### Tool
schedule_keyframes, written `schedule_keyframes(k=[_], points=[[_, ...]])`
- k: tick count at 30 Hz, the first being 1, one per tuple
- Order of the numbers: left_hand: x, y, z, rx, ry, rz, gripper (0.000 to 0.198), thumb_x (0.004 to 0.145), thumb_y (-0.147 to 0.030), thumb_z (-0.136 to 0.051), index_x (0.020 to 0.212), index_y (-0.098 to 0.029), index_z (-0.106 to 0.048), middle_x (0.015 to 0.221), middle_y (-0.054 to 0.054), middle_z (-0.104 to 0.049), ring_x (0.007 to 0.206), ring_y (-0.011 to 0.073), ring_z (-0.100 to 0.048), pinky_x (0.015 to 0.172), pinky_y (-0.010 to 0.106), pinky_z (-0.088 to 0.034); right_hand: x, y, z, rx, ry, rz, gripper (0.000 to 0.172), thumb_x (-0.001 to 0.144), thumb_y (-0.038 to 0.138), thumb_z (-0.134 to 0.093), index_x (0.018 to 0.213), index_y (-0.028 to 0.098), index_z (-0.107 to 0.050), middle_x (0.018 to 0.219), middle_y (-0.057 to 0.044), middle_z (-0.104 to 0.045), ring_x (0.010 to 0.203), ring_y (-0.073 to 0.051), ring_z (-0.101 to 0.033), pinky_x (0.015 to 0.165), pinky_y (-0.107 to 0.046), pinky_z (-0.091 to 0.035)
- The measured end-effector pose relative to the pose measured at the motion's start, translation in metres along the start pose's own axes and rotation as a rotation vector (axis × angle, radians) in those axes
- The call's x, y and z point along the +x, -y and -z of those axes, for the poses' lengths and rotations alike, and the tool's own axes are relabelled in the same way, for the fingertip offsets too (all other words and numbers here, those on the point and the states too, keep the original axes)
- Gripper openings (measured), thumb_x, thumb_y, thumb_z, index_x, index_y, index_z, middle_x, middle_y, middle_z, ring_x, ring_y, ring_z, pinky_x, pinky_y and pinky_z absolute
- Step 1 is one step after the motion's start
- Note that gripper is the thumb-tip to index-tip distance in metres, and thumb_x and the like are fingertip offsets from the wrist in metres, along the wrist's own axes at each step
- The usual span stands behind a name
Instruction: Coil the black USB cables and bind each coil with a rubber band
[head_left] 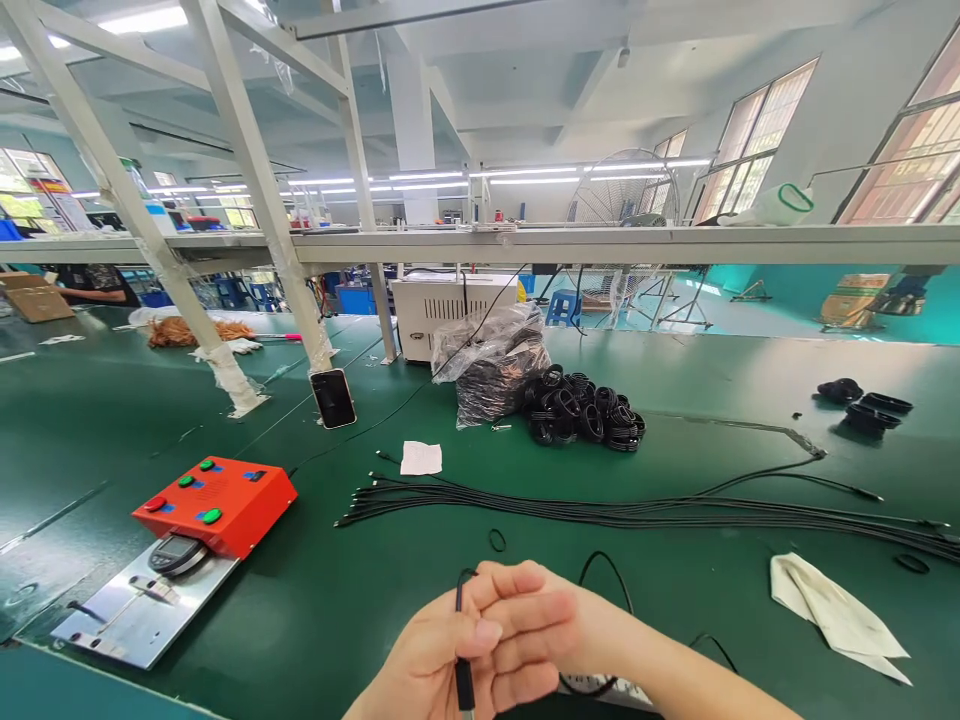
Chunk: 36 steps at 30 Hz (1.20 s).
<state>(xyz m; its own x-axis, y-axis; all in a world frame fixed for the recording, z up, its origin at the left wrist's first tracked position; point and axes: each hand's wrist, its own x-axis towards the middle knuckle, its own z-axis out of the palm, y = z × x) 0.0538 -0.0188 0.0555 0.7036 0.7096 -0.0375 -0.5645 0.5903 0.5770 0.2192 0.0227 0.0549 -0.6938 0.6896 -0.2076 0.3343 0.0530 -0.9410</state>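
Head view takes in a long green workbench [315,600] beneath a white steel frame [255,190]. Long black cables [637,510] stretch across the bench as the landmark: behind them sit a white machine [450,310], a black plastic bag [499,365] and a heap of coiled cables [581,410]. Left of them, an orange button box [217,505] sits at the end of a metal plate [142,610]; to their right, below, lies a white cloth [836,615]. Open bench separates the long cables from the hands, near the bench's front edge. The left hand [427,650] and right hand [529,620] are pressed together, pinching a thin black cable [464,680], its lower end running out of view at the frame's bottom edge.
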Motion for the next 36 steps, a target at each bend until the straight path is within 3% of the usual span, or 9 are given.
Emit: schedule_keyframes(k=[4,8,13,16,18,21,24,29,36], points=[[0.001,-0.006,0.003,-0.01,0.002,-0.157,0.043,0.095,-0.006,-0.034,0.129,-0.013,-0.058,0.139,0.014,-0.056,0.129,0.0256,-0.049,0.101,0.03,-0.048,-0.017,0.002,-0.017,-0.476,0.092,-0.043,0.018,0.088,0.026,-0.05,0.098,0.018,-0.062,0.075,-0.003,-0.067,0.067,-0.017,-0.063,0.06,-0.024,-0.044],[0.001,-0.011,0.012,-0.014,-0.07,-0.261,0.043,0.098,-0.011,-0.031,0.132,-0.016,-0.056,0.143,0.01,-0.052,0.135,0.0251,-0.043,0.107,0.032,-0.043,-0.024,0.006,-0.032,-1.125,0.111,-0.034,0.026,0.087,0.029,-0.052,0.109,0.015,-0.056,0.069,-0.006,-0.069,0.05,-0.021,-0.063,0.039,-0.024,-0.027],[0.004,-0.006,0.028,0.021,-0.197,-0.358,0.042,0.096,-0.014,-0.036,0.133,-0.021,-0.055,0.147,0.005,-0.048,0.141,0.0212,-0.032,0.119,0.036,-0.022,-0.028,-0.003,-0.043,-1.378,-0.048,0.169,0.009,0.085,0.025,-0.056,0.087,0.017,-0.056,0.055,0.001,-0.063,0.037,-0.017,-0.056,0.036,-0.028,-0.015],[0.005,-0.002,0.033,0.052,-0.321,-0.39,0.039,0.096,-0.015,-0.04,0.131,-0.021,-0.057,0.147,0.004,-0.048,0.142,0.0189,-0.029,0.121,0.036,-0.014,-0.035,0.002,-0.036,-1.307,-0.169,0.318,0.017,0.088,0.027,-0.055,0.074,0.018,-0.054,0.054,0.002,-0.06,0.039,-0.014,-0.052,0.038,-0.028,-0.018],[0.003,0.002,0.035,0.074,-0.33,-0.332,0.036,0.096,-0.017,-0.043,0.126,-0.021,-0.062,0.143,0.006,-0.053,0.141,0.0217,-0.034,0.121,0.041,-0.014,-0.036,0.012,-0.024,-1.173,-0.234,0.403,0.019,0.092,0.029,-0.052,0.077,0.018,-0.057,0.062,0.001,-0.063,0.049,-0.013,-0.055,0.044,-0.026,-0.026],[-0.001,0.008,0.036,0.096,-0.217,-0.138,0.032,0.096,-0.021,-0.045,0.12,-0.018,-0.067,0.132,0.014,-0.063,0.133,0.0302,-0.045,0.117,0.053,-0.02,-0.028,0.025,0.001,-0.878,-0.283,0.438,0.016,0.095,0.025,-0.05,0.09,0.022,-0.065,0.076,0.0,-0.065,0.068,-0.012,-0.058,0.058,-0.021,-0.036],[-0.006,0.01,0.04,0.111,-0.077,-0.026,0.033,0.095,-0.027,-0.047,0.117,-0.016,-0.069,0.125,0.018,-0.067,0.127,0.0358,-0.051,0.112,0.06,-0.026,-0.01,0.024,0.019,-0.575,-0.282,0.356,0.012,0.088,0.018,-0.058,0.083,0.021,-0.068,0.077,0.001,-0.063,0.07,-0.011,-0.057,0.063,-0.019,-0.041],[-0.01,0.006,0.041,0.171,-0.071,-0.003,0.039,0.096,-0.033,-0.045,0.124,-0.014,-0.063,0.133,0.019,-0.06,0.129,0.0345,-0.049,0.112,0.056,-0.026,0.013,0.008,0.022,-0.238,-0.221,0.32,0.009,0.081,0.018,-0.064,0.076,0.02,-0.071,0.076,0.001,-0.064,0.072,-0.013,-0.059,0.067,-0.022,-0.046],[-0.009,0.003,0.016,0.258,-0.091,0.096,0.028,0.092,-0.018,-0.052,0.112,-0.009,-0.07,0.118,0.022,-0.069,0.116,0.0336,-0.061,0.094,0.045,-0.051,0.027,0.002,0.009,0.168,-0.152,0.239,0.011,0.076,0.026,-0.07,0.071,0.017,-0.069,0.073,-0.001,-0.066,0.07,-0.014,-0.059,0.066,-0.024,-0.047]])
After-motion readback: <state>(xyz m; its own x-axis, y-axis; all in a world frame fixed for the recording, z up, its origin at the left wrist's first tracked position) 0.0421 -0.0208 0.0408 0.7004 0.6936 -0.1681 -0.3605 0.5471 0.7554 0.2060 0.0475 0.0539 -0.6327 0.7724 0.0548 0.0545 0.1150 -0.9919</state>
